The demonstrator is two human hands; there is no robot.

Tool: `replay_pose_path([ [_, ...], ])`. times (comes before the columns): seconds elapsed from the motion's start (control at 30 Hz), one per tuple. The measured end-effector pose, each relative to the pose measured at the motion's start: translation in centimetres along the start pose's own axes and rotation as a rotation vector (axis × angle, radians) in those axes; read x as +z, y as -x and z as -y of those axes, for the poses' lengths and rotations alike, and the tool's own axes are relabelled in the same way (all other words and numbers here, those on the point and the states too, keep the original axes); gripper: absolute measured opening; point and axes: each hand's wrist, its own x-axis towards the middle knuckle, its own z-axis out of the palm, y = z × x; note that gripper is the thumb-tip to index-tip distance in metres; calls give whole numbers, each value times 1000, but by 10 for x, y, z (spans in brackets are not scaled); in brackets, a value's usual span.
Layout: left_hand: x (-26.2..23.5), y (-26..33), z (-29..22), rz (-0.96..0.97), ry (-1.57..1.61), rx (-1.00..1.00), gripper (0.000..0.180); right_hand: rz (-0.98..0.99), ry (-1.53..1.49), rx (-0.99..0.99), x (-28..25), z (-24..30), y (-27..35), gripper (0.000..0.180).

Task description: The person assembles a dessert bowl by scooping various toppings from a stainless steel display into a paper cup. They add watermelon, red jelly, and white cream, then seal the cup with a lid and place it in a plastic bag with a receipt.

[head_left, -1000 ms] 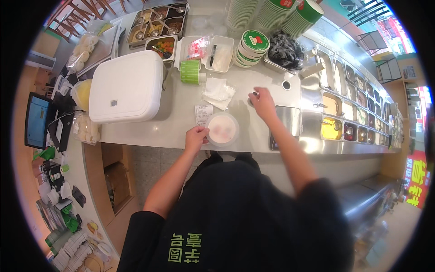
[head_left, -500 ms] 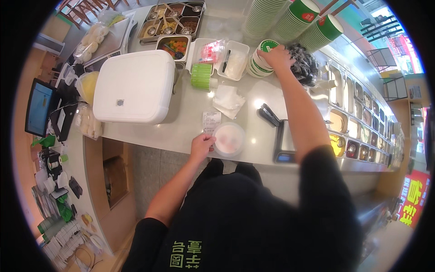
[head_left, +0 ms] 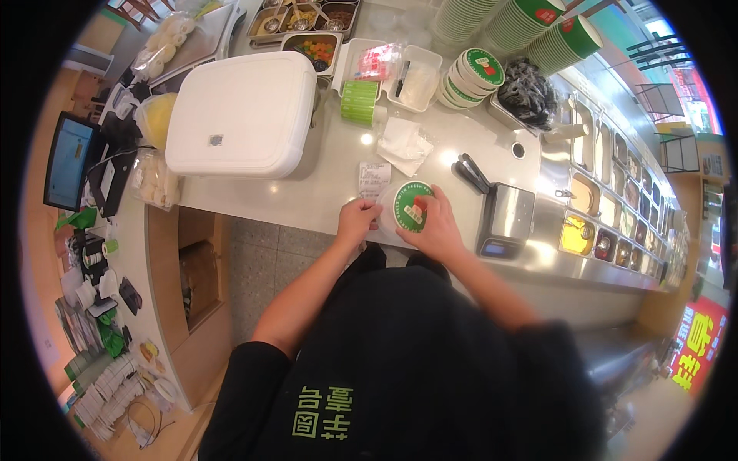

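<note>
- A dark screen (head_left: 68, 160) stands at the far left edge of the counter, its lower part lost behind cables and small dark gear that is hard to make out.
- A big white lidded box (head_left: 242, 111) sits on the pale counter (head_left: 307, 196); what it holds is hidden under the closed lid.
- Behind it, metal trays (head_left: 307, 19) of toppings are cut off by the top rim of the view.
- A small paper slip (head_left: 373, 180) lies flat on the counter just beyond the left hand, its long side running away from the person.
- The left hand (head_left: 357, 223) rests at the near counter edge, fingers curled against the left side of a round tub (head_left: 388, 206); only a sliver of the tub's pale wall shows.
- A green and white round lid (head_left: 413, 206) lies face up on top of the tub, near the front edge of the counter. Being round, it has no long axis; its flat face points up toward the camera.
- The right hand (head_left: 437, 227) covers the lid's near right part, fingers bent and pressing on its rim, so that part is hidden.
- Crumpled white tissue (head_left: 405, 144) lies beyond the tub.
- A stack of matching green lids (head_left: 470, 75) leans on its side farther back.
- A small scale (head_left: 506, 219) with a steel plate sits just to the right of the right hand.
- Steel ingredient wells (head_left: 607, 207) curve off to the right, their contents too small to tell.
</note>
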Motion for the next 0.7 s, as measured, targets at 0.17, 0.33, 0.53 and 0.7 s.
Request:
replay_pose_path([
  [0.17, -1, 1, -1, -1, 46, -10, 18, -99, 57, 40, 33, 2, 12, 77],
  [0.33, -1, 2, -1, 3, 78, -14, 18, -54, 80, 47, 37, 2, 9, 80],
  [0.53, -3, 1, 0, 30, 104, -17, 20, -65, 109, 26, 47, -3, 6, 80],
  [0.7, -6, -2, 4, 67, 134, -33, 21, -68, 144, -50, 51, -4, 8, 79],
])
